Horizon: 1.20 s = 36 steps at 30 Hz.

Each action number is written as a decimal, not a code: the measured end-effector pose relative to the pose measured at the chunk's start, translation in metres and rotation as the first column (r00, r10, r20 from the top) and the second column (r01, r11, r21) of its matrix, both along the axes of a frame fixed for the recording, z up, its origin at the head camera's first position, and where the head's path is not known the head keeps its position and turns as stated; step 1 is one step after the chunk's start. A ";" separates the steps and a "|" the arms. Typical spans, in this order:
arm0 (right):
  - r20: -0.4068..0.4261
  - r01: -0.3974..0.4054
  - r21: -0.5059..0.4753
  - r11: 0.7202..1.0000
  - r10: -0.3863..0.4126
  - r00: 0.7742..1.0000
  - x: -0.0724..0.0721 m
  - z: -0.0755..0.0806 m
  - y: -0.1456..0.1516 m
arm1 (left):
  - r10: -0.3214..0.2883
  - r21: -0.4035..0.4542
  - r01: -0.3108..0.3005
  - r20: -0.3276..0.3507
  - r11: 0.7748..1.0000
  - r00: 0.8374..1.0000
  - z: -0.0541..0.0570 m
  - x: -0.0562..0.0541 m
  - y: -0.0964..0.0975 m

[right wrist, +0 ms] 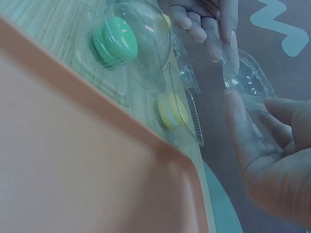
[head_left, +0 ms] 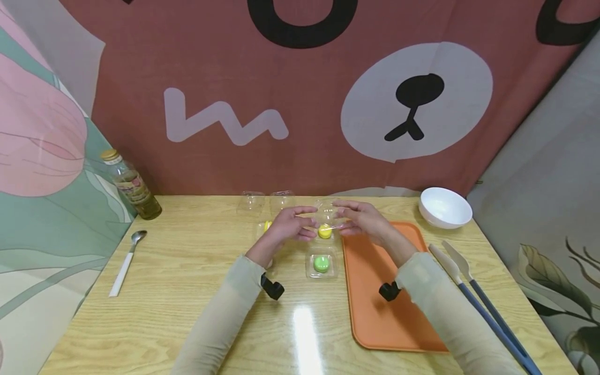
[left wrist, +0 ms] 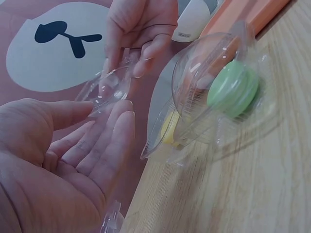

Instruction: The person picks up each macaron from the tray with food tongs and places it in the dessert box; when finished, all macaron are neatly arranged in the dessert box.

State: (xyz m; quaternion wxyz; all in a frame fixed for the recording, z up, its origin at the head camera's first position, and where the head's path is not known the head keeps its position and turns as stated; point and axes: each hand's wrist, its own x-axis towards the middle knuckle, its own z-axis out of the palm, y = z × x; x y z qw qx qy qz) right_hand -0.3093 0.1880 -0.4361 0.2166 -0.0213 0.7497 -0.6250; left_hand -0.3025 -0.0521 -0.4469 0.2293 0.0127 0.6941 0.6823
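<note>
A small clear plastic domed lid or case [head_left: 327, 211] is held up between both hands over the table. My left hand [head_left: 291, 225] pinches its left side, thumb on one face and fingertips on the other. On the right side, my right hand [head_left: 365, 221] pinches it with thumb and fingers, as the right wrist view also shows. Below sits a yellow macaron [right wrist: 172, 111] in a clear plastic case. Nearer me, a green macaron [head_left: 321, 264] rests in another clear domed case [left wrist: 265, 104]. Part of another yellow macaron [head_left: 267, 225] shows beside my left wrist.
An orange tray [head_left: 375, 317] lies under my right forearm. Right of it are two blue-handled knives [head_left: 487, 307] and a white bowl [head_left: 445, 208]. Two clear cases [head_left: 252, 202] stand at the back edge. Far left are a bottle [head_left: 136, 190] and a spoon [head_left: 125, 268].
</note>
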 end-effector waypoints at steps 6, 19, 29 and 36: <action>-0.040 0.123 -0.076 0.990 -0.126 0.991 -0.001 0.001 -0.004 | -0.027 0.012 0.027 -0.012 1.000 1.000 -0.001 0.000 0.003; -0.181 0.191 -0.093 0.977 -0.205 0.962 0.003 -0.002 -0.014 | -0.100 0.118 0.090 0.080 0.989 0.992 0.003 0.001 0.009; -0.272 0.128 -0.056 0.990 -0.138 0.952 0.007 -0.002 -0.017 | -0.091 0.086 0.084 0.087 0.993 0.992 0.004 0.003 0.008; -0.276 0.083 -0.042 0.996 -0.092 0.957 0.006 -0.004 -0.015 | -0.060 0.074 0.054 0.087 0.996 0.994 0.006 0.003 0.006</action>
